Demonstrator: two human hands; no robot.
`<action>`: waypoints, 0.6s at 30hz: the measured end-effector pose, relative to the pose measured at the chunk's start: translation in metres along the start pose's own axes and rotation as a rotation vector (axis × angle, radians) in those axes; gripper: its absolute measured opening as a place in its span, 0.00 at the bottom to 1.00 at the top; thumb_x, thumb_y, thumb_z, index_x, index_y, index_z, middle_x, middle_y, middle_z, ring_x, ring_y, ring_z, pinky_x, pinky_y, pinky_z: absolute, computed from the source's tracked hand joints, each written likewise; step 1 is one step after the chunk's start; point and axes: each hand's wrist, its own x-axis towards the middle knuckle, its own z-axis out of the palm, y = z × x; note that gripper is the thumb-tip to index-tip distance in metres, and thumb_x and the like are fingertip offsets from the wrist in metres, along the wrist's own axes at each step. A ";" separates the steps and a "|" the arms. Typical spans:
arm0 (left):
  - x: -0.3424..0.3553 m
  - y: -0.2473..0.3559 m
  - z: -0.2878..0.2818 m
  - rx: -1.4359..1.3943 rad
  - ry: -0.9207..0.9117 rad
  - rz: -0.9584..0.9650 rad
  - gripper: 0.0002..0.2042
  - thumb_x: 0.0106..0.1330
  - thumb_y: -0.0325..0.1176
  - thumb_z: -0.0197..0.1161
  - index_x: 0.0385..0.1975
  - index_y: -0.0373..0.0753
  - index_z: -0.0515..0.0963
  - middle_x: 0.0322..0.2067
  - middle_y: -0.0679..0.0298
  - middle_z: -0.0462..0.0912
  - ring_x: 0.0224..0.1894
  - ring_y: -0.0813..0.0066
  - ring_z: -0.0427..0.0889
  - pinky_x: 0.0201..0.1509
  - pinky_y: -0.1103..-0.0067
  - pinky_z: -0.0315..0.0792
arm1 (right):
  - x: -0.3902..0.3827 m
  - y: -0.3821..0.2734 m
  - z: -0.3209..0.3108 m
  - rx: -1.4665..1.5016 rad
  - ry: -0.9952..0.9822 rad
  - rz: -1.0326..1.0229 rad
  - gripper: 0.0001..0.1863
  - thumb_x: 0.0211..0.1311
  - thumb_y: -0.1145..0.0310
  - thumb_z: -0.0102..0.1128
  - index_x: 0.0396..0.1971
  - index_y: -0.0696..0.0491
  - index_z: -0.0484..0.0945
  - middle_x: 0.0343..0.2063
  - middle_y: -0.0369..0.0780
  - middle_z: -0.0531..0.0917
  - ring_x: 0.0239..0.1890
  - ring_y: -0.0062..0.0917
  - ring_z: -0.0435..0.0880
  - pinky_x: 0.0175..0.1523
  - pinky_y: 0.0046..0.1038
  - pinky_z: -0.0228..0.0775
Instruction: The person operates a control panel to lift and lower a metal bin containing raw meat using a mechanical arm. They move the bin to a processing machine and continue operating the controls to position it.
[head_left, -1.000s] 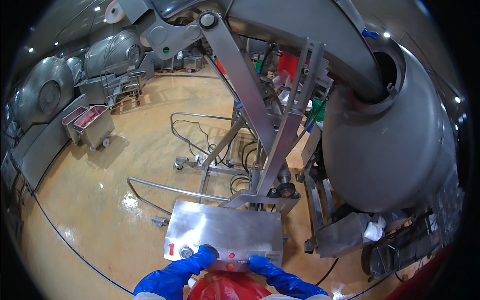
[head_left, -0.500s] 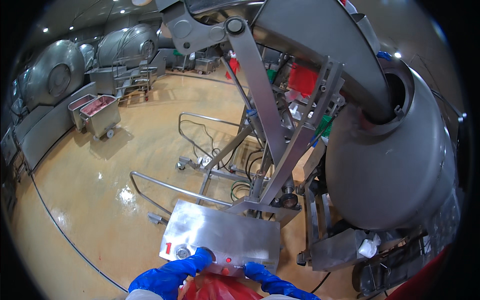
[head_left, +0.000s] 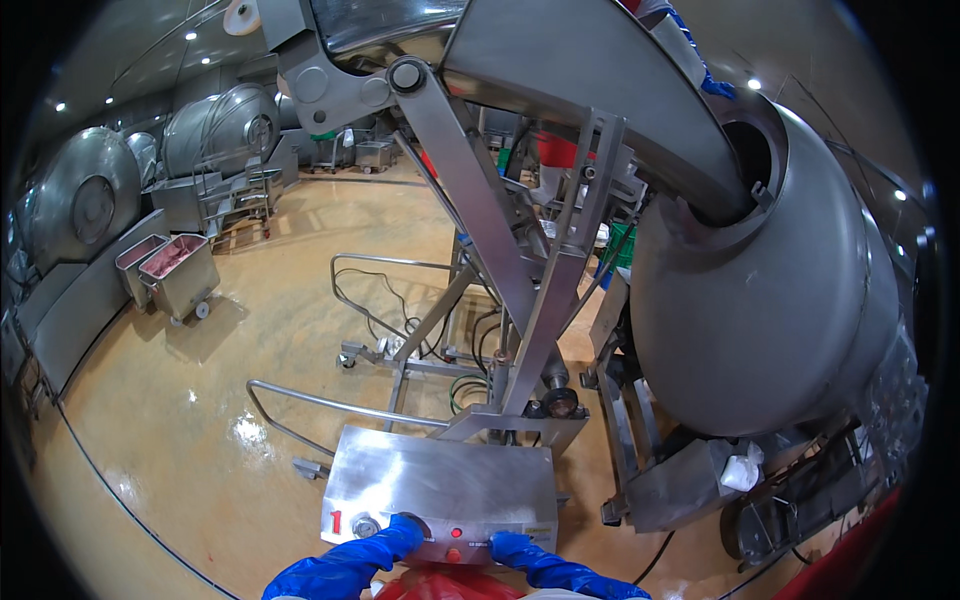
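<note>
My left hand (head_left: 404, 535), in a blue glove, rests on the front of a steel control box (head_left: 440, 472), just right of a round dial (head_left: 366, 527). Against the same face, further right, is my right hand (head_left: 508, 545), gloved in blue too. A red button (head_left: 456, 533) and a larger red-orange knob (head_left: 453, 555) show between them. The fingers of both hands are hidden by the gloves' angle. From the box rises a steel lift (head_left: 470, 190) whose tilted chute (head_left: 610, 75) reaches into the mouth of a big steel drum (head_left: 750, 300).
A co-worker's blue-gloved hand (head_left: 716, 87) is at the drum's upper rim. Tube rails (head_left: 340, 405) of the lift's base extend left over the wet tan floor (head_left: 200, 400). Carts of meat (head_left: 180, 270) and large tumblers (head_left: 85, 195) stand at the left. A white bundle (head_left: 741, 470) lies below the drum.
The view has shifted, so the lift, chute and drum appear further left. Both hands remain at the same places on the control box. The distant red-clad figure is now mostly behind the lift arm.
</note>
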 end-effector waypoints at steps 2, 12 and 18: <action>-0.007 -0.001 -0.002 -0.010 -0.001 -0.017 0.16 0.69 0.43 0.66 0.53 0.54 0.90 0.57 0.62 0.89 0.62 0.58 0.86 0.63 0.57 0.76 | 0.002 -0.002 -0.001 0.003 0.016 -0.022 0.17 0.66 0.62 0.54 0.40 0.54 0.89 0.43 0.54 0.89 0.45 0.53 0.90 0.51 0.53 0.83; -0.005 0.006 -0.005 -0.012 0.014 -0.046 0.16 0.69 0.43 0.66 0.55 0.52 0.89 0.57 0.61 0.89 0.62 0.58 0.86 0.63 0.56 0.76 | 0.000 0.009 0.001 0.015 0.049 -0.068 0.16 0.65 0.63 0.54 0.39 0.55 0.89 0.41 0.54 0.90 0.43 0.52 0.91 0.49 0.52 0.83; -0.011 0.007 -0.011 -0.007 0.028 -0.071 0.17 0.69 0.42 0.66 0.56 0.52 0.89 0.58 0.60 0.89 0.62 0.58 0.86 0.63 0.56 0.76 | 0.010 0.017 0.013 0.000 0.088 -0.100 0.15 0.64 0.63 0.55 0.37 0.54 0.89 0.39 0.53 0.90 0.40 0.52 0.91 0.46 0.53 0.84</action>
